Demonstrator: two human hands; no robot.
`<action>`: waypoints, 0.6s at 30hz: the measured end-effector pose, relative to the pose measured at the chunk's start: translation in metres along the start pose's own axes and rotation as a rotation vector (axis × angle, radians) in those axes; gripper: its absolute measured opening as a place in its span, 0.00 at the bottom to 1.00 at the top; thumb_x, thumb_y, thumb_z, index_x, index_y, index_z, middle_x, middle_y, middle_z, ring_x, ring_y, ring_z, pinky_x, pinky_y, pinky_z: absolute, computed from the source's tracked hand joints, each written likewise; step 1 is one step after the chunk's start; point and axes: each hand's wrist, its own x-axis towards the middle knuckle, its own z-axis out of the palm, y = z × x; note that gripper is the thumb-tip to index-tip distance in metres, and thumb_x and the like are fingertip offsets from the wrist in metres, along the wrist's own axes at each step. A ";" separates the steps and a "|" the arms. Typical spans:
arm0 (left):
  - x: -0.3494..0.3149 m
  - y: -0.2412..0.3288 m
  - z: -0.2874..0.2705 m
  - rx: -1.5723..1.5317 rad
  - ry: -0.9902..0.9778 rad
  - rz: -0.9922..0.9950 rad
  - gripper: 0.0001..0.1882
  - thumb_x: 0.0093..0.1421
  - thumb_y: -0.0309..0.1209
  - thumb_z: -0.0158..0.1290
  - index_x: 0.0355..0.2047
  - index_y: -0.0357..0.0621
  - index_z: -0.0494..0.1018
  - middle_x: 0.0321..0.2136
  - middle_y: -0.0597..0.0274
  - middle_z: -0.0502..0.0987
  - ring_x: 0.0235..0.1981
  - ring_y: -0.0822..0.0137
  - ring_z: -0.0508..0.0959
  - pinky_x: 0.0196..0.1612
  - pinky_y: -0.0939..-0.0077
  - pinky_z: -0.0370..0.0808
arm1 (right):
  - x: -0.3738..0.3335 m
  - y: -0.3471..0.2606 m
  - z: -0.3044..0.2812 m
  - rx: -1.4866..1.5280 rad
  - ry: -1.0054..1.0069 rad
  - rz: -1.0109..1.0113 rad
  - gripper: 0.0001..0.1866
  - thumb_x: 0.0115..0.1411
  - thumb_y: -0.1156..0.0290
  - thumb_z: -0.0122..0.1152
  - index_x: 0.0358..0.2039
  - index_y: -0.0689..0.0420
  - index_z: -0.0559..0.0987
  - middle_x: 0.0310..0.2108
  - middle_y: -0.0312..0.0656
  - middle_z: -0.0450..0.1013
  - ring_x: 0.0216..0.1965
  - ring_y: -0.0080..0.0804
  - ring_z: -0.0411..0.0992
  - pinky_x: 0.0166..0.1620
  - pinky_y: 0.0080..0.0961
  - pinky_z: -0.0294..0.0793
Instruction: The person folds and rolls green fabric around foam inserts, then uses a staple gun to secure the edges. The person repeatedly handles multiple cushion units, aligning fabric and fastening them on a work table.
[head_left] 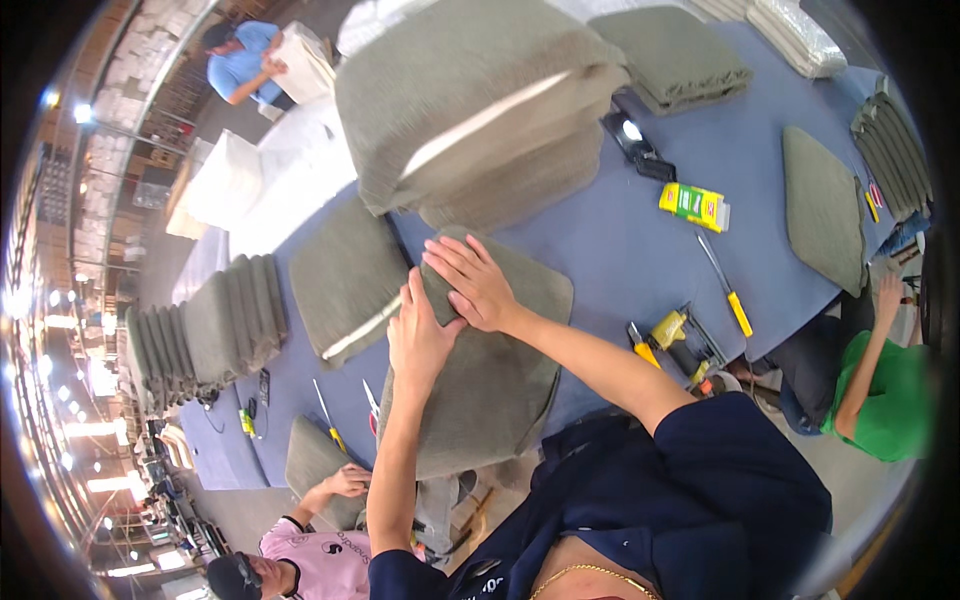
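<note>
A grey-green fabric-covered cushion (490, 390) lies right in front of me at the table's near edge. My right hand (475, 285) rests flat on its far left corner, fingers stretched out and a little apart. Beside it, my left hand (420, 340) presses along the cushion's left edge with fingers extended, its thumb close to the right thumb. Neither hand shows anything held. Just left of my hands lies another cushion (350, 275) with a pale strip along one edge. Beyond them stands a stack of larger grey-green cushions (480, 110).
On the blue table (620, 260) to the right are a yellow-green box (693, 207), a yellow-handled screwdriver (738, 310) and a yellow staple gun (670, 330). Scissors (371, 405) lie at left, near rows of fabric pieces (235, 315). People in pink (320, 555), green (885, 390) and blue (240, 65) work around.
</note>
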 end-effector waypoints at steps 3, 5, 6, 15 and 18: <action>-0.014 0.016 -0.004 -0.002 0.024 0.039 0.54 0.48 0.37 0.75 0.68 0.28 0.57 0.56 0.35 0.76 0.50 0.38 0.82 0.46 0.51 0.82 | -0.015 -0.016 -0.021 -0.022 0.034 0.017 0.37 0.64 0.64 0.51 0.74 0.56 0.63 0.77 0.45 0.57 0.77 0.46 0.53 0.77 0.57 0.45; -0.016 0.034 -0.009 0.027 0.054 0.065 0.51 0.50 0.36 0.72 0.68 0.28 0.57 0.56 0.34 0.76 0.48 0.38 0.83 0.45 0.50 0.82 | -0.018 -0.028 -0.031 0.010 0.121 0.080 0.36 0.66 0.64 0.51 0.75 0.57 0.63 0.77 0.46 0.56 0.78 0.49 0.52 0.77 0.56 0.44; -0.018 0.046 -0.005 0.021 0.054 0.074 0.49 0.52 0.35 0.71 0.68 0.28 0.57 0.56 0.34 0.76 0.48 0.37 0.83 0.44 0.49 0.82 | -0.025 -0.033 -0.041 0.015 0.148 0.127 0.36 0.67 0.64 0.51 0.75 0.58 0.63 0.77 0.47 0.56 0.78 0.50 0.51 0.77 0.56 0.43; -0.050 0.036 -0.026 -0.531 -0.210 0.202 0.48 0.61 0.36 0.65 0.74 0.28 0.54 0.69 0.32 0.65 0.73 0.47 0.65 0.72 0.57 0.62 | -0.028 -0.119 -0.064 0.422 0.297 0.199 0.37 0.75 0.56 0.35 0.77 0.66 0.53 0.79 0.53 0.50 0.80 0.50 0.48 0.78 0.55 0.35; -0.040 0.032 -0.049 -0.750 -0.397 0.108 0.47 0.61 0.36 0.65 0.73 0.27 0.54 0.68 0.34 0.67 0.72 0.51 0.66 0.72 0.60 0.63 | -0.028 -0.121 -0.057 0.366 0.345 0.205 0.38 0.75 0.56 0.34 0.78 0.66 0.50 0.80 0.53 0.48 0.80 0.52 0.46 0.78 0.55 0.34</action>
